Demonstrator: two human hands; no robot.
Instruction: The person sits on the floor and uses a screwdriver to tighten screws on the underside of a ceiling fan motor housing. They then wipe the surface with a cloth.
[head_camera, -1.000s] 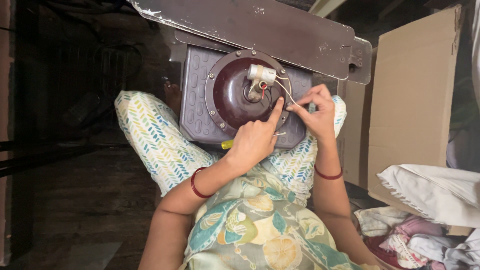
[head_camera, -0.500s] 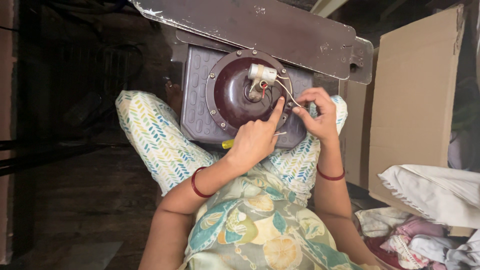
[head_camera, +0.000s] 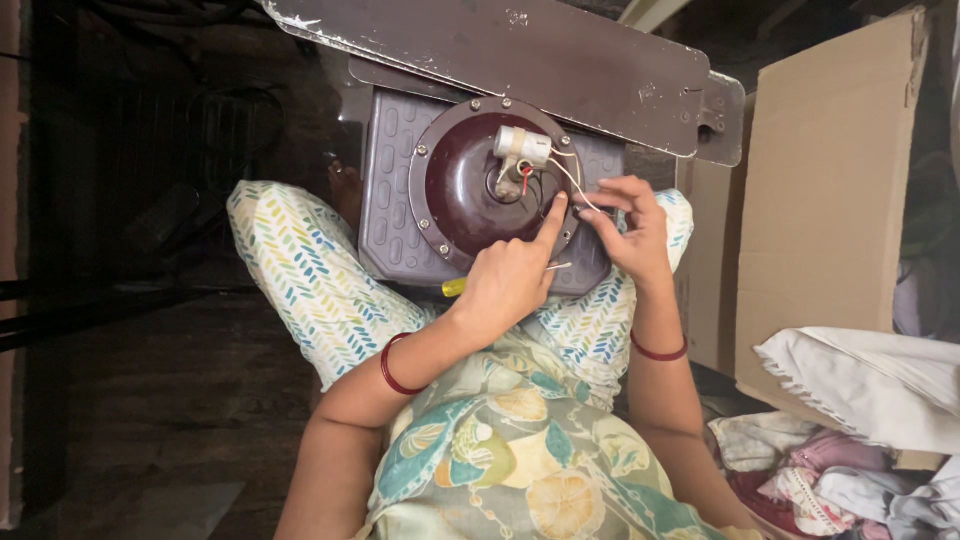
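A dark maroon round fan motor (head_camera: 470, 185) lies on a grey ribbed plastic base (head_camera: 390, 180) across my lap. A white cylindrical part (head_camera: 522, 146) sits at its hub, with red and white wires. My left hand (head_camera: 510, 280) is closed around a yellow-handled screwdriver (head_camera: 455, 287), and its index finger presses on the motor's rim. My right hand (head_camera: 630, 230) is just right of it and pinches the thin white wire (head_camera: 572, 180) at the motor's edge.
A long brown fan blade (head_camera: 520, 60) lies across the top, beyond the motor. A cardboard box (head_camera: 830, 180) stands at the right. A pile of white and pink cloths (head_camera: 850, 440) lies at the lower right. The dark floor (head_camera: 130, 400) is at the left.
My right hand has shifted slightly along the white wire at the motor's edge. My left hand keeps its finger on the rim.
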